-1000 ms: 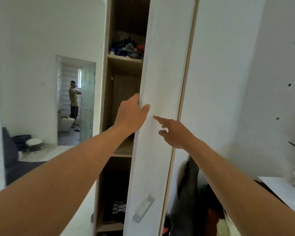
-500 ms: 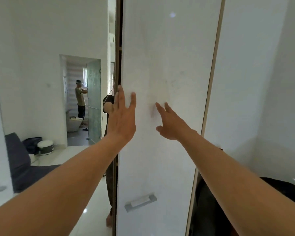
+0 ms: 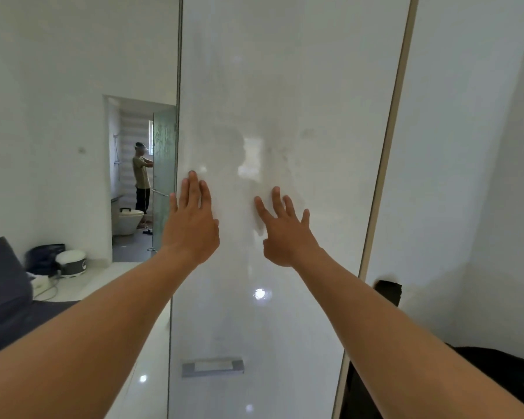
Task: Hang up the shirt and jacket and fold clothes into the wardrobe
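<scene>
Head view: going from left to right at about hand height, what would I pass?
Dark grey sofa → white round lidded pot → person in the bathroom doorway → left hand → right hand → black cloth

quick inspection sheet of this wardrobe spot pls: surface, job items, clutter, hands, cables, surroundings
surface: glossy white wardrobe door fills the view, with a grey handle low on it; the shelves are hidden
job's things: dark clothing at lower right, beside the door; no shirt or jacket can be told apart
clutter: white lidded pot and dark bag on the floor at left
grippers: left hand and right hand flat on the door, fingers straight, no grip on anything
cables: thin cord on the floor by the pot
surroundings: dark sofa; open doorway showing a toilet and another person
</scene>
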The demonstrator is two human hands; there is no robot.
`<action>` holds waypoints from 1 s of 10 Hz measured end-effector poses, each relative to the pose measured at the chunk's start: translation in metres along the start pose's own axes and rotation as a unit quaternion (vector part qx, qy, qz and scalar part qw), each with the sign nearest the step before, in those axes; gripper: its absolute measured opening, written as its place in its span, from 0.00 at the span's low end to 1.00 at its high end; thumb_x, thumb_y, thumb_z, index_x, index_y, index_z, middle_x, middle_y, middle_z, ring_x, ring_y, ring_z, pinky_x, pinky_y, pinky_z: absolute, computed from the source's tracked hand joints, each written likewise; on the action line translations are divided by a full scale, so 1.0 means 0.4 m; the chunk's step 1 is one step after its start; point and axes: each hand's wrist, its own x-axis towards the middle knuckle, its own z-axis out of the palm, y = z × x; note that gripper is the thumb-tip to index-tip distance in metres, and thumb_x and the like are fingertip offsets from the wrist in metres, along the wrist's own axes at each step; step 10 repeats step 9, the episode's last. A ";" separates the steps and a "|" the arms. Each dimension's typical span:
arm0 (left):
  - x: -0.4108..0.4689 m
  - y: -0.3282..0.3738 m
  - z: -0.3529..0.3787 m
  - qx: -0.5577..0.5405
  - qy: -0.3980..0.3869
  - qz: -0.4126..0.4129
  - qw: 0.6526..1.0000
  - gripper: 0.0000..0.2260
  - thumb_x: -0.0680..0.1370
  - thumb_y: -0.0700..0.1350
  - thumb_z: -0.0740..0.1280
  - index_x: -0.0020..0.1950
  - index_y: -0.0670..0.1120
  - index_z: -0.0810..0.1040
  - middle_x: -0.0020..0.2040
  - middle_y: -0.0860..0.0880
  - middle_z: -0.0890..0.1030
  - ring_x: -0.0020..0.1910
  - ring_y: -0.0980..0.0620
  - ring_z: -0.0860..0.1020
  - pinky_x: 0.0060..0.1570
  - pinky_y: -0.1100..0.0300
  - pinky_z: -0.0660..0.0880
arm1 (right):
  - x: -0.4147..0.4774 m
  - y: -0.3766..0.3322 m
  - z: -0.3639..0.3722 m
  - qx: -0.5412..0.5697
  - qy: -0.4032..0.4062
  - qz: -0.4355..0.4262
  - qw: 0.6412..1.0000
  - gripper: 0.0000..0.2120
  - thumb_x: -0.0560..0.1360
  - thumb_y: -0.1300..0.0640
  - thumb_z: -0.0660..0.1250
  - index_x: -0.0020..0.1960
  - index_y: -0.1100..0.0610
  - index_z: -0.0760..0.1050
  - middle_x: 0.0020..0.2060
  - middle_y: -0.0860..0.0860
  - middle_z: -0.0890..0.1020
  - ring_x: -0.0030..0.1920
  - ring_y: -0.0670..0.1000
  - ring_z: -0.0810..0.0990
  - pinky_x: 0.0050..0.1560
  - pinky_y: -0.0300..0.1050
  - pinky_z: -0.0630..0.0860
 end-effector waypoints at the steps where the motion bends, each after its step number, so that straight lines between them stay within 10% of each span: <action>1: 0.002 0.009 0.030 -0.022 0.024 -0.011 0.999 0.38 0.83 0.54 0.56 0.79 0.36 0.36 0.79 0.37 0.33 0.79 0.39 0.36 0.78 0.44 0.44 | 0.004 0.008 0.038 -0.009 0.043 -0.006 0.999 0.45 0.79 0.58 0.65 0.82 0.46 0.35 0.79 0.53 0.30 0.81 0.58 0.35 0.76 0.71 0.45; 10: -0.023 -0.055 -0.089 0.020 -0.075 0.063 0.995 0.33 0.82 0.52 0.59 0.82 0.49 0.45 0.81 0.44 0.36 0.81 0.45 0.41 0.78 0.43 0.48 | -0.005 -0.038 -0.019 -0.002 0.000 0.036 0.999 0.44 0.79 0.57 0.64 0.82 0.48 0.38 0.80 0.54 0.33 0.81 0.60 0.39 0.77 0.69 0.47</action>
